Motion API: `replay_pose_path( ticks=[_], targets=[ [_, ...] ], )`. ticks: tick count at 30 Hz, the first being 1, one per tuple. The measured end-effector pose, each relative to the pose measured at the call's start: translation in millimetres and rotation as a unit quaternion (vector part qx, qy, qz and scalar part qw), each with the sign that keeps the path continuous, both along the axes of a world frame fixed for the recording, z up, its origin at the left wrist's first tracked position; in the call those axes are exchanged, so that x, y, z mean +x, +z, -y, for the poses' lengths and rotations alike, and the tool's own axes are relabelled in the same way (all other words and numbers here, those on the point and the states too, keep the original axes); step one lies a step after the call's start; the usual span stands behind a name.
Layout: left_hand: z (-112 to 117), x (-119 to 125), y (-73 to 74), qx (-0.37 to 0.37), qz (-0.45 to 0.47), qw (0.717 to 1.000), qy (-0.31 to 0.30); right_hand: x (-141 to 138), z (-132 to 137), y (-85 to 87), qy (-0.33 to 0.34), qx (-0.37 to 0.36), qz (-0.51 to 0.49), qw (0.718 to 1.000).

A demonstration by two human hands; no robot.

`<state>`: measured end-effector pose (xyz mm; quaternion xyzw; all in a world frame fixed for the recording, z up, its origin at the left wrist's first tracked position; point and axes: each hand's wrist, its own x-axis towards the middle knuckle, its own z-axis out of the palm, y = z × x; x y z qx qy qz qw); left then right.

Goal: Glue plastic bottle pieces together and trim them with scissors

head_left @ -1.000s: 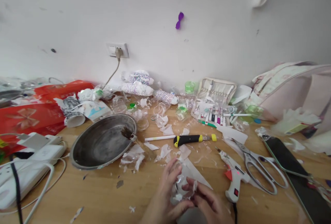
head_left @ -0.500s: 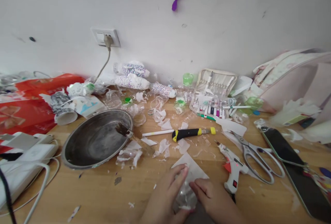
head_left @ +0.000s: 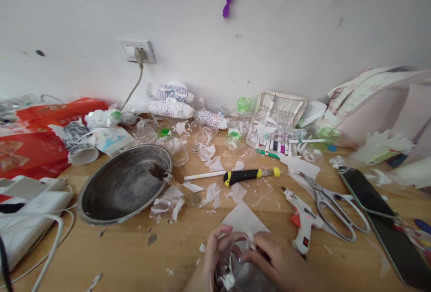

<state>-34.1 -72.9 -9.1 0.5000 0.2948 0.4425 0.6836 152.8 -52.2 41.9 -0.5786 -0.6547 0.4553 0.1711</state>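
Both of my hands are at the bottom edge of the view, closed round a clear plastic piece (head_left: 234, 265) with white bits stuck on it. My left hand (head_left: 210, 256) cups its left side with the fingers curled over the top. My right hand (head_left: 276, 263) grips it from the right, fingers pinched on its upper rim. A white paper triangle (head_left: 243, 218) lies on the wooden table (head_left: 134, 251) just beyond the hands. A white glue gun (head_left: 301, 222) with a red trigger lies right of my right hand.
A metal pan (head_left: 123, 184), a yellow-black utility knife (head_left: 247, 175), a white pencil (head_left: 204, 176) and scissors (head_left: 333, 204) lie behind. Plastic scraps, cut bottles and a marker case (head_left: 279, 126) line the wall. White power strips and cables (head_left: 30, 211) are at left, a phone (head_left: 365, 191) at right.
My hands have drawn back toward me and lifted the clear plastic piece, now wrapping round it rather than pressing it on the paper triangle. The view has shifted slightly.
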Motion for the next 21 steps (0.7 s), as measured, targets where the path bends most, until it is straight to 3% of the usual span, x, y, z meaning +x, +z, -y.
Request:
replay_pose_path(
  ticks=[3, 7, 9, 12, 16, 21],
  targets=[
    [4, 0, 0.2, -0.030, 0.013, 0.999, -0.015, -7, 3, -0.6, 0.062, 0.038, 0.004, 0.997],
    [8, 2, 14.2, -0.145, 0.082, 0.985, -0.035, -7, 8, -7.1, 0.083, 0.027, -0.082, 0.993],
    [7, 5, 22.6, -0.187, 0.159, 0.969, -0.038, -10, 12, -8.9, 0.059, -0.023, -0.150, 0.987],
    [2, 12, 29.1, -0.196, 0.198, 0.959, -0.063, -16, 16, -9.2, -0.033, -0.103, -0.248, 0.963],
    [-2, 17, 22.2, -0.188, 0.217, 0.955, -0.069, -9, 11, -12.7, -0.142, -0.110, -0.300, 0.937],
    [0, 11, 7.9, -0.185, 0.209, 0.957, -0.080, 6, 11, -20.7, -0.082, -0.109, -0.222, 0.965]
  ],
)
